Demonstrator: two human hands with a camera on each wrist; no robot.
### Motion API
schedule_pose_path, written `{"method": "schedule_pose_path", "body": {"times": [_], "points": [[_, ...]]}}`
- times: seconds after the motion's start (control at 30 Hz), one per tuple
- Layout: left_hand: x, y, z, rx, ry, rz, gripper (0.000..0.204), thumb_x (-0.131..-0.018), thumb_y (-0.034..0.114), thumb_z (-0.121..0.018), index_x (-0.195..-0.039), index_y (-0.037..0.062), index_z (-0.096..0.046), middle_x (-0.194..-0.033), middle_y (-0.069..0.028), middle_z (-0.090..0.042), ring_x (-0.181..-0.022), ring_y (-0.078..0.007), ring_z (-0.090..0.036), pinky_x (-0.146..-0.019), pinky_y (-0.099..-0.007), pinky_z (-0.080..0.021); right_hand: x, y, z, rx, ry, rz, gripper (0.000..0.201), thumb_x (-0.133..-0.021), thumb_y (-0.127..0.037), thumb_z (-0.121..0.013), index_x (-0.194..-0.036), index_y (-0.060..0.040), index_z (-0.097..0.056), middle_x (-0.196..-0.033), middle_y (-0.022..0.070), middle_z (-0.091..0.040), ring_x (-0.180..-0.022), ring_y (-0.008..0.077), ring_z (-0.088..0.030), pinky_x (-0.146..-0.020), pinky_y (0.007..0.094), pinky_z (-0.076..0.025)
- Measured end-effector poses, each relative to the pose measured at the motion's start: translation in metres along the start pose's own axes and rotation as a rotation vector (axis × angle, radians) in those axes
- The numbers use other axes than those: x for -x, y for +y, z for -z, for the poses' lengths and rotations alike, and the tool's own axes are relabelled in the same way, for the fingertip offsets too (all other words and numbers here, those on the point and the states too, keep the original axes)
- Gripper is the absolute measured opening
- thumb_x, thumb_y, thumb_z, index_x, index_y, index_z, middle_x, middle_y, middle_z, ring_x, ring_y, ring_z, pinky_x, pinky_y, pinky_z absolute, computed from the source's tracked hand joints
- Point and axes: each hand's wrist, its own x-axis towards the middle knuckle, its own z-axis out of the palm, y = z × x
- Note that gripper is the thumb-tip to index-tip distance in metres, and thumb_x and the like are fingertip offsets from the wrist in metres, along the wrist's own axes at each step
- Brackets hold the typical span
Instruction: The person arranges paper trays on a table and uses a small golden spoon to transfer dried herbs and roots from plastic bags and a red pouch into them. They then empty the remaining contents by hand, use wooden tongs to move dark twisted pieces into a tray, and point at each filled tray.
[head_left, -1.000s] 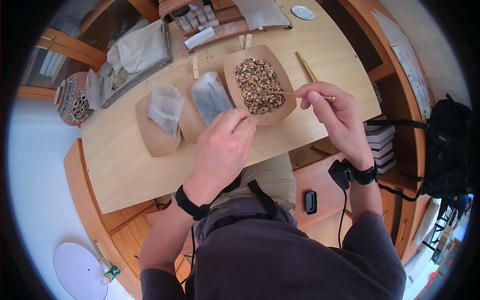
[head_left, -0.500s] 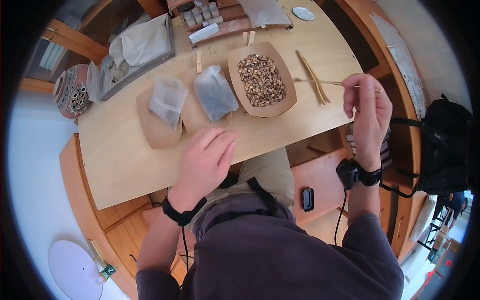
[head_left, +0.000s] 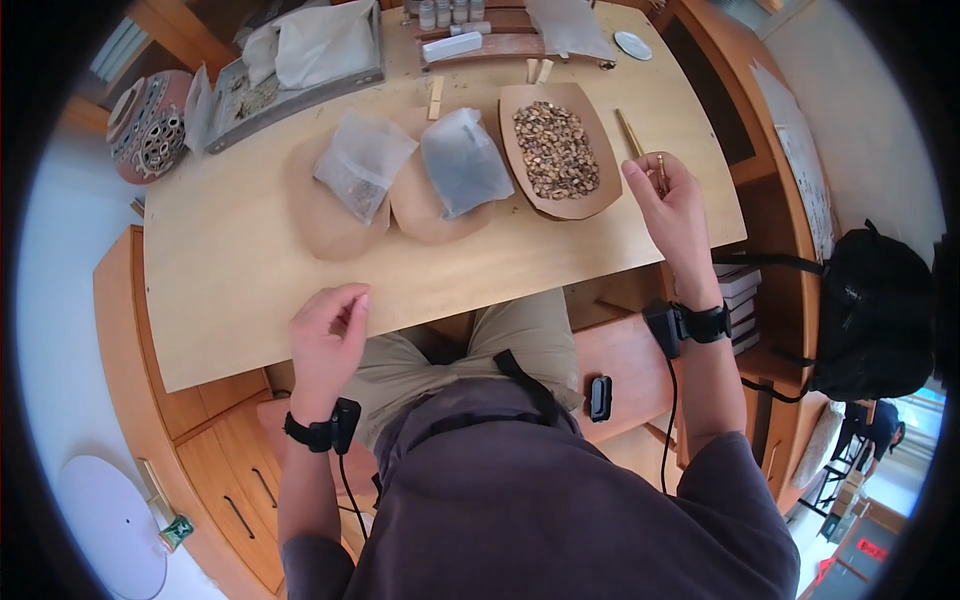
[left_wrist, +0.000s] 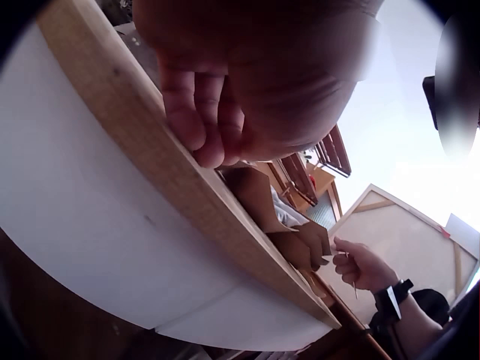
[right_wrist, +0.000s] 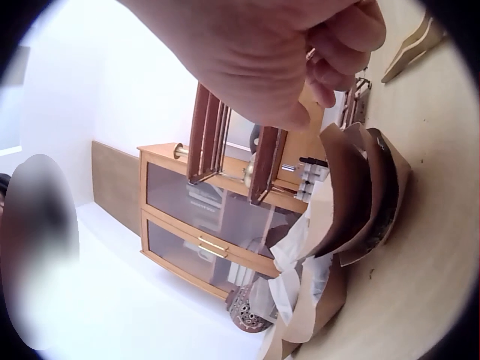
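My right hand (head_left: 672, 200) pinches a slender brass spoon (head_left: 661, 172), mostly hidden by the fingers, just right of a brown paper tray (head_left: 600, 208). Small brown, pebble-like pieces (head_left: 558, 150) fill that tray. Brass tweezers (head_left: 627, 130) lie on the table beyond this hand, partly covered by it. At the table's front edge, my left hand (head_left: 330, 325) has loosely curled fingers and holds nothing. Two more paper trays stand to the left: one carries a whitish translucent bag (head_left: 365, 165), the other a bag with dark contents (head_left: 465, 165).
Wooden clothespins (head_left: 436, 98) lie behind the trays. A grey tray (head_left: 372, 75) with white cloth sits back left beside a patterned pot (head_left: 150, 130). Small jars (head_left: 445, 14) and a white box (head_left: 452, 47) are on a reddish wooden rack. A round silver lid (head_left: 632, 45) lies back right.
My right hand moved right, away from over the filled tray, with the spoon, then slightly back left. My left hand drew back from near the trays to the table's front edge.
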Motion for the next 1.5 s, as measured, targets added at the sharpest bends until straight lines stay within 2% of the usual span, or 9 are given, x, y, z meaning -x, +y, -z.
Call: {"method": "schedule_pose_path", "body": {"times": [0.07, 0.1, 0.2, 0.3, 0.53, 1.03, 1.13, 1.33, 1.5], "points": [[0.003, -0.013, 0.006, 0.037, 0.064, 0.072, 0.010, -0.097, 0.005, -0.073, -0.106, 0.0035, -0.077, -0.081, -0.0037, -0.069, -0.067, -0.0090, -0.061, -0.060, -0.0239, -0.050, -0.002, -0.003, -0.005, 0.059, -0.009, -0.021, 0.028, -0.098, -0.026, -0.075, -0.104, 0.0011, -0.071, -0.066, -0.0011, -0.050, -0.061, 0.0080, -0.046, -0.055, 0.0300, -0.037], [0.003, -0.022, 0.008, 0.078, 0.059, 0.120, 0.010, -0.100, 0.002, -0.071, -0.108, 0.0011, -0.077, -0.086, 0.0020, -0.067, -0.072, -0.0016, -0.058, -0.061, -0.0184, -0.046, -0.003, -0.005, -0.009, 0.077, -0.003, -0.019, 0.027, -0.098, -0.025, -0.075, -0.106, 0.0011, -0.071, -0.066, -0.0007, -0.052, -0.062, 0.0082, -0.048, -0.055, 0.0298, -0.039], [0.004, -0.034, 0.004, 0.236, 0.158, 0.159, 0.008, -0.099, 0.002, -0.071, -0.105, 0.0014, -0.076, -0.082, 0.0028, -0.065, -0.069, -0.0010, -0.055, -0.059, -0.0184, -0.043, -0.006, -0.005, -0.016, 0.078, -0.032, -0.028, 0.027, -0.097, -0.023, -0.073, -0.110, 0.0011, -0.071, -0.067, 0.0011, -0.058, -0.063, 0.0092, -0.054, -0.058, 0.0294, -0.043], [0.003, -0.026, 0.005, 0.045, 0.145, -0.011, 0.005, -0.096, 0.002, -0.074, -0.100, 0.0022, -0.076, -0.077, -0.0012, -0.064, -0.063, -0.0050, -0.054, -0.054, -0.0216, -0.043, -0.013, 0.006, -0.019, 0.066, -0.062, -0.045, 0.028, -0.097, -0.022, -0.072, -0.113, 0.0010, -0.071, -0.070, 0.0033, -0.064, -0.065, 0.0105, -0.058, -0.060, 0.0296, -0.045], [0.003, -0.025, 0.010, 0.148, 0.147, -0.047, 0.003, -0.094, 0.001, -0.074, -0.091, 0.0023, -0.073, -0.076, -0.0015, -0.062, -0.061, -0.0065, -0.054, -0.053, -0.0215, -0.041, -0.024, 0.013, -0.026, 0.058, -0.076, -0.032, 0.029, -0.100, -0.023, -0.069, -0.111, 0.0039, -0.073, -0.076, 0.0080, -0.071, -0.070, 0.0127, -0.065, -0.064, 0.0315, -0.049], [0.001, -0.024, 0.016, 0.137, 0.113, -0.066, 0.002, -0.091, 0.002, -0.075, -0.090, 0.0035, -0.074, -0.076, -0.0040, -0.065, -0.061, -0.0102, -0.060, -0.053, -0.0236, -0.045, -0.041, -0.007, -0.016, 0.100, -0.251, -0.275, 0.033, -0.102, -0.025, -0.071, -0.101, 0.0071, -0.075, -0.079, 0.0006, -0.067, -0.073, 0.0075, -0.055, -0.064, 0.0290, -0.044], [0.001, -0.024, 0.015, 0.140, 0.111, -0.062, 0.002, -0.091, 0.002, -0.075, -0.090, 0.0037, -0.074, -0.076, -0.0041, -0.065, -0.061, -0.0104, -0.060, -0.053, -0.0238, -0.045, -0.044, 0.008, -0.017, 0.095, -0.256, -0.216, 0.031, -0.102, -0.032, -0.071, -0.097, -0.0022, -0.076, -0.068, -0.0059, -0.059, -0.053, 0.0018, -0.044, -0.045, 0.0243, -0.030], [0.002, -0.024, 0.015, 0.139, 0.107, -0.068, 0.003, -0.090, 0.001, -0.075, -0.091, 0.0036, -0.074, -0.077, -0.0040, -0.065, -0.061, -0.0104, -0.061, -0.053, -0.0238, -0.045, -0.041, 0.013, -0.021, 0.040, -0.206, -0.138, 0.027, -0.104, -0.019, -0.067, -0.095, 0.0062, -0.074, -0.076, -0.0032, -0.064, -0.072, 0.0048, -0.051, -0.061, 0.0277, -0.041], [0.002, -0.025, 0.015, 0.140, 0.108, -0.067, 0.003, -0.090, 0.001, -0.074, -0.091, 0.0037, -0.074, -0.077, -0.0041, -0.066, -0.061, -0.0107, -0.061, -0.052, -0.0237, -0.045, -0.041, 0.008, -0.012, -0.086, -0.154, -0.166, 0.025, -0.106, -0.018, -0.065, -0.097, 0.0038, -0.073, -0.078, -0.0010, -0.067, -0.069, 0.0055, -0.056, -0.062, 0.0268, -0.045]]}}
